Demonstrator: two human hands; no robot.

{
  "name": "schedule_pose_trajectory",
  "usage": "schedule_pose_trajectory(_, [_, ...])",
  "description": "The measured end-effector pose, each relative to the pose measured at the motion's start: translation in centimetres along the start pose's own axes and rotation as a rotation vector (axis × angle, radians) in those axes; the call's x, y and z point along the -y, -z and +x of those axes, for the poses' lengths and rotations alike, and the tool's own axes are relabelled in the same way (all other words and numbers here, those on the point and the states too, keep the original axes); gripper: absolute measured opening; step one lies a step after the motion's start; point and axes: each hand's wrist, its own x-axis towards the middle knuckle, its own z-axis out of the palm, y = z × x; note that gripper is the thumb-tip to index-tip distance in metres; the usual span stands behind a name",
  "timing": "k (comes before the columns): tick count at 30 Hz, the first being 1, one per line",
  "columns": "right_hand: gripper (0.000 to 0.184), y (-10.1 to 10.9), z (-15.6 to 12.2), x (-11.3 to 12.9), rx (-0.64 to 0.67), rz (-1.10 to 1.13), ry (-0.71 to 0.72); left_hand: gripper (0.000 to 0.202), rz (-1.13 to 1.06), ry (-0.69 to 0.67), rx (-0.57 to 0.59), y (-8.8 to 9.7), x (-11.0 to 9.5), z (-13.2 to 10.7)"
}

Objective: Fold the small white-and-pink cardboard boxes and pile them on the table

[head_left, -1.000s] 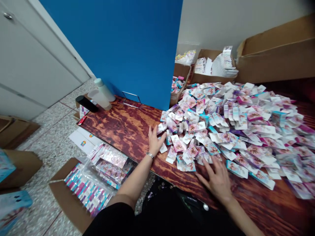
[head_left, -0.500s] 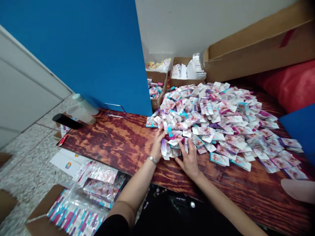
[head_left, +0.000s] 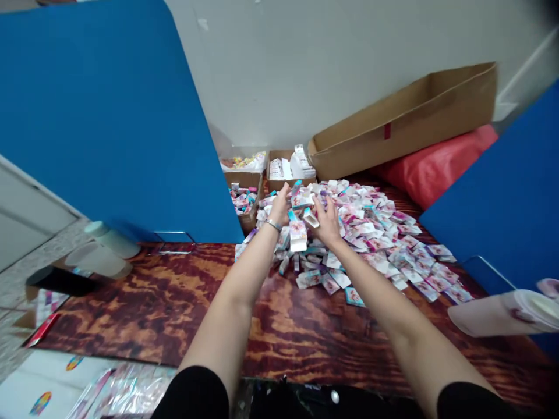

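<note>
Raised since before, left hand and right hand, loosely curled, clasp packets between them.

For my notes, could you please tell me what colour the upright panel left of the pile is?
Solid blue; the panel shows best in the head view.

A small packing workroom, by the look of it: a wood-grain table heaped with little printed packets, blue divider panels on either side of the heap, and open cardboard boxes of more stock behind it against the bare wall.
</note>
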Motion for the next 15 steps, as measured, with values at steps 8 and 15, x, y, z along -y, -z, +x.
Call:
schedule_pose_trajectory(8, [0.054,6.7,-6.8,-4.5,-0.088,-0.024,0.041,0.043,0.665,-0.553,-0.232,11.0,2.4,-5.0])
schedule_pose_trajectory(15, [0.057,9.3,-22.7,-8.4,0.050,-0.325,-0.126,0.063,1.200,-0.237,-0.587,24.0,9.4,-13.7])
